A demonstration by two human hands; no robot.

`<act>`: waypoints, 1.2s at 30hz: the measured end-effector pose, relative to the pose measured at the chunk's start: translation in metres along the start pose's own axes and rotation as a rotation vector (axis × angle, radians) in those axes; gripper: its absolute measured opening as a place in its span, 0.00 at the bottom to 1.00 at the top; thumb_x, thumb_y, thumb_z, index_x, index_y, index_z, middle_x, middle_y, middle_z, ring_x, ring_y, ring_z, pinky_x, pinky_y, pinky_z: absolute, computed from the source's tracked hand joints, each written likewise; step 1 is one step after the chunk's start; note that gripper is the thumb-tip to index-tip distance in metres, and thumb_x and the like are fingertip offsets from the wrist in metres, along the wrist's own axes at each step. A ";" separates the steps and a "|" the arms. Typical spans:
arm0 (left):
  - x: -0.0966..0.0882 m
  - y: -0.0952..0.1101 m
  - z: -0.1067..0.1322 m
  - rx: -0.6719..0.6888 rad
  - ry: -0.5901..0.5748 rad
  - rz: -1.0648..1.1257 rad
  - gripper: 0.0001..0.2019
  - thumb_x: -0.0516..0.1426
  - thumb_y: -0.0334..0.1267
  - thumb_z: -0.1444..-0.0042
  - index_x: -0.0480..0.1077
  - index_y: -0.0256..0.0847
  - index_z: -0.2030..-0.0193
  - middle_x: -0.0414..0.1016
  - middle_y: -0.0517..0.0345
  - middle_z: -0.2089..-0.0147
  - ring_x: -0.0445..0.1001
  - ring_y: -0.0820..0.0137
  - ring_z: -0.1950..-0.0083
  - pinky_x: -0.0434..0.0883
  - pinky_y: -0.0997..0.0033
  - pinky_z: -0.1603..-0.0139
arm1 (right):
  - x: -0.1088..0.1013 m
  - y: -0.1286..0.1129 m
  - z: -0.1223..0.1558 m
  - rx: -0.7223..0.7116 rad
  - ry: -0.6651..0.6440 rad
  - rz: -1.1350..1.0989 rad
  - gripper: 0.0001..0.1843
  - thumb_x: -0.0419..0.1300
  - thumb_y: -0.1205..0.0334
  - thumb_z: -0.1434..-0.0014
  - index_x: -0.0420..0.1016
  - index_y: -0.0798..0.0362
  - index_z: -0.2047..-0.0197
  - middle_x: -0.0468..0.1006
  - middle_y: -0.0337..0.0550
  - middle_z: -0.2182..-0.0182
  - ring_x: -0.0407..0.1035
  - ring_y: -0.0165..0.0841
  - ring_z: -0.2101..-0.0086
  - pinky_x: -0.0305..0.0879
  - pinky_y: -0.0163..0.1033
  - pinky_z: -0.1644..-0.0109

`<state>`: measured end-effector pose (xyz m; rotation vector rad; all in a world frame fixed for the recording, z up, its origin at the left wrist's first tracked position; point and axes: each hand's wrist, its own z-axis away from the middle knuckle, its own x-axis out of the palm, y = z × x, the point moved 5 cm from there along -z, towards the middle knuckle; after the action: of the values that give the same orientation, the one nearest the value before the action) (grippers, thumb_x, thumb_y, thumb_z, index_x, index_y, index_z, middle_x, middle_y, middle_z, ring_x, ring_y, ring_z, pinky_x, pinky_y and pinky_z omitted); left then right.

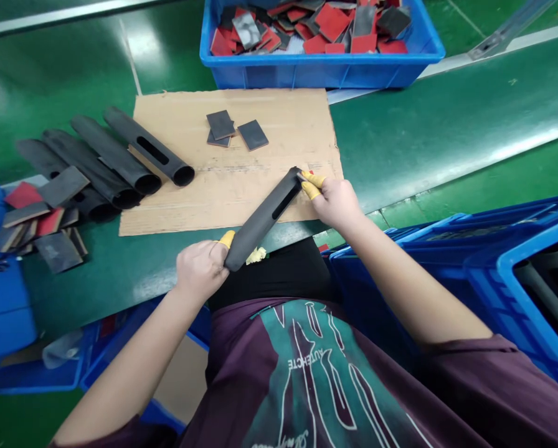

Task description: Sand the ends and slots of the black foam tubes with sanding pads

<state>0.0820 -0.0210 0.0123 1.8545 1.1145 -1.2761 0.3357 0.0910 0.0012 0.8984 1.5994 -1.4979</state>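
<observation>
A black tube [260, 224] with a long slot in its side is held at a slant above the front edge of the cardboard. My left hand [202, 267] is wrapped round its lower end, a yellow finger cot on the thumb. At the upper end, my right hand [332, 198], with yellow finger cots, pinches a small pad [311, 172] against the tube's opening; only a bit of red and a dark edge of it show. Past the tube, dark square pads [253, 135] lie on the cardboard sheet [279, 102], two of them overlapping.
Several black tubes [92, 168] lie side by side at the left, beside a heap of red and dark pads [50, 214]. A blue bin [316, 71] of such pads stands at the back. Blue crates [503, 267] are at my right, one holding tubes. The green bench [428, 130] runs across.
</observation>
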 end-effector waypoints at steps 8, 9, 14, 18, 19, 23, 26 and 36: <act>-0.004 0.004 0.000 0.089 0.139 -0.051 0.09 0.53 0.24 0.58 0.67 0.42 0.80 0.65 0.58 0.83 0.65 0.69 0.79 0.57 0.68 0.77 | 0.003 -0.018 -0.010 -0.131 -0.096 0.013 0.22 0.58 0.57 0.33 0.77 0.45 0.37 0.86 0.46 0.54 0.80 0.49 0.53 0.76 0.53 0.47; -0.002 0.002 0.002 0.079 0.114 -0.038 0.09 0.53 0.24 0.59 0.67 0.42 0.79 0.65 0.58 0.83 0.65 0.69 0.79 0.57 0.68 0.77 | 0.003 -0.019 -0.011 -0.124 -0.105 0.010 0.22 0.58 0.57 0.33 0.77 0.45 0.38 0.86 0.46 0.54 0.80 0.49 0.53 0.76 0.54 0.46; 0.004 -0.002 0.004 0.058 0.064 -0.006 0.09 0.54 0.24 0.60 0.67 0.43 0.79 0.65 0.57 0.82 0.65 0.68 0.78 0.57 0.67 0.76 | 0.003 -0.023 -0.015 -0.153 -0.105 -0.092 0.21 0.58 0.61 0.33 0.77 0.47 0.38 0.83 0.43 0.47 0.78 0.47 0.47 0.74 0.52 0.41; 0.007 -0.009 0.004 0.007 -0.006 0.027 0.08 0.54 0.25 0.59 0.65 0.44 0.80 0.63 0.58 0.82 0.64 0.68 0.78 0.56 0.67 0.77 | 0.005 -0.018 -0.018 -0.145 -0.105 -0.107 0.20 0.59 0.59 0.33 0.78 0.45 0.40 0.84 0.42 0.49 0.78 0.46 0.48 0.74 0.51 0.41; 0.007 -0.010 0.004 0.015 0.000 0.024 0.08 0.54 0.25 0.59 0.65 0.44 0.80 0.63 0.59 0.82 0.64 0.68 0.78 0.56 0.67 0.77 | 0.004 -0.014 -0.018 -0.105 -0.061 -0.088 0.20 0.58 0.59 0.33 0.79 0.46 0.40 0.85 0.43 0.50 0.79 0.47 0.49 0.74 0.52 0.42; 0.004 -0.010 0.002 0.046 0.037 -0.036 0.09 0.52 0.25 0.60 0.65 0.44 0.80 0.64 0.59 0.81 0.65 0.70 0.78 0.57 0.69 0.76 | 0.013 -0.019 -0.006 -0.130 -0.080 -0.118 0.22 0.57 0.57 0.33 0.77 0.48 0.38 0.85 0.44 0.51 0.80 0.45 0.53 0.76 0.50 0.45; 0.002 -0.011 0.001 0.064 0.035 -0.057 0.09 0.51 0.25 0.61 0.66 0.44 0.80 0.64 0.59 0.82 0.66 0.70 0.78 0.58 0.69 0.76 | 0.019 -0.027 -0.002 -0.195 -0.154 -0.127 0.23 0.57 0.55 0.33 0.76 0.46 0.37 0.85 0.44 0.51 0.81 0.46 0.53 0.77 0.50 0.46; 0.011 -0.039 0.001 -0.561 -0.074 0.727 0.18 0.50 0.34 0.57 0.79 0.41 0.63 0.79 0.57 0.72 0.74 0.67 0.73 0.71 0.69 0.71 | 0.001 -0.003 -0.018 -0.029 0.064 -0.141 0.21 0.55 0.60 0.34 0.80 0.52 0.41 0.84 0.49 0.50 0.79 0.49 0.49 0.75 0.52 0.44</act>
<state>0.0489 -0.0009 0.0010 1.5339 0.5710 -0.5332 0.3310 0.1084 0.0022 0.8391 1.7582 -1.5517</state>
